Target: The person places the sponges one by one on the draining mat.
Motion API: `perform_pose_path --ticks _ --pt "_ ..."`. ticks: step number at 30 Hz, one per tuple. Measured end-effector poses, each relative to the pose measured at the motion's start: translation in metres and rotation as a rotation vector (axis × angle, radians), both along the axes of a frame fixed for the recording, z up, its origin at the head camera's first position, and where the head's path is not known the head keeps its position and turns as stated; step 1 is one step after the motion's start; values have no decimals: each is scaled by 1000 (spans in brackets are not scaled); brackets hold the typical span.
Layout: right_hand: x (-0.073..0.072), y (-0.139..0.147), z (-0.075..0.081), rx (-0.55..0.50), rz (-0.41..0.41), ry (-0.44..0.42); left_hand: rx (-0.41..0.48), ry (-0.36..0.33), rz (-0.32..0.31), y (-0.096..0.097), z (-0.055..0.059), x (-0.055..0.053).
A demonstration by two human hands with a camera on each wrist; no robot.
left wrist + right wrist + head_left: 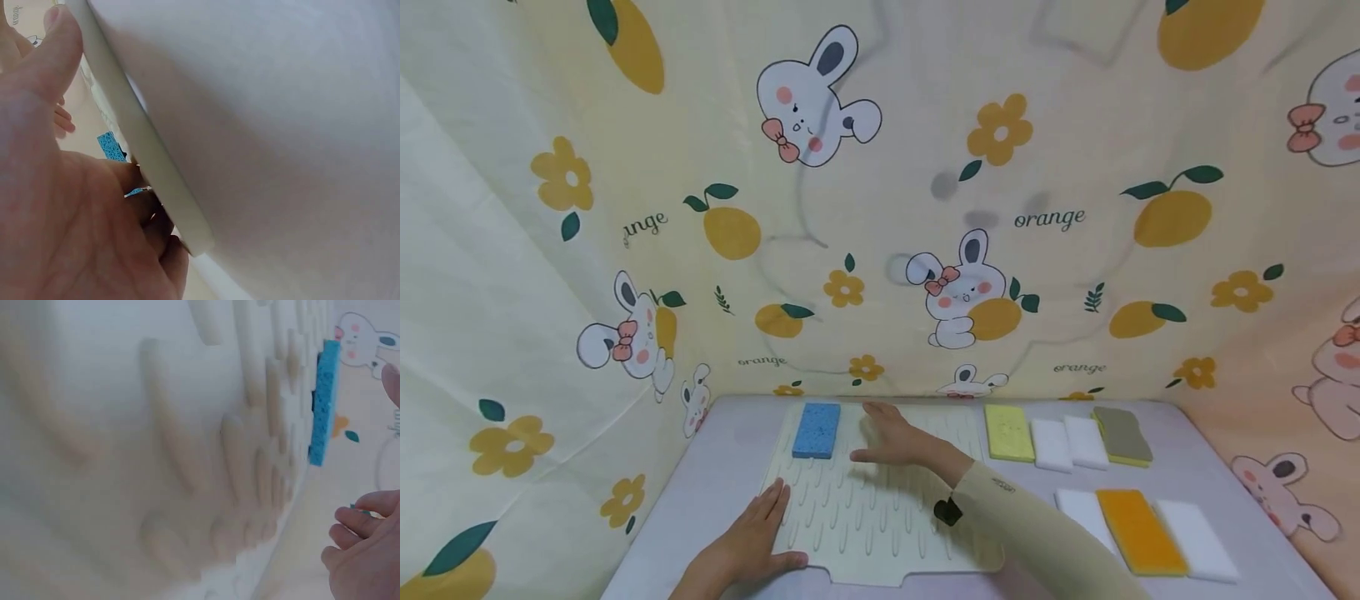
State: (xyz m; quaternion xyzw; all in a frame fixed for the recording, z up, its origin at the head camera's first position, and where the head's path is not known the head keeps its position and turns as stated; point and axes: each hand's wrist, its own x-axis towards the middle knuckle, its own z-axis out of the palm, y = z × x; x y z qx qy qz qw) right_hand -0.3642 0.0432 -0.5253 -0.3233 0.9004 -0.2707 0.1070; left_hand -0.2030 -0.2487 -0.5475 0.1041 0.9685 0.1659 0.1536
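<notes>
A cream board (868, 560) with raised ridges lies flat on the table in the head view. On its far left corner sits a blue sponge (816, 431), also seen beyond the ridges in the right wrist view. My left hand (748, 533) rests along the board's left edge, thumb near the front and fingers extended; the left wrist view shows the fingertips right at the rim (144, 134). To the right of the blue sponge, my right hand (893, 435) is over the far part of the board, thumb and fingers apart with nothing between them.
Right of the board, a yellow sponge (1009, 433), white foam pads (1052, 444) and a grey-topped sponge (1122, 435) lie in a row. Closer in, an orange sponge (1141, 532) lies between more white pads (1197, 540). A printed curtain (887, 192) stands behind the table.
</notes>
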Motion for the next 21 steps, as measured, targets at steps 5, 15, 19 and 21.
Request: perform_pose_path --ticks 5,15,19,21 --pt "9 22 9 -37 -19 -34 9 3 -7 1 4 2" --pt "32 67 12 -71 -79 -35 5 3 3 1 1 1" --pt "45 85 14 -88 -103 -31 -6 1 4 0 -3 -1" --pt "51 94 15 -94 -111 -24 -5 -2 3 1 -3 -1"
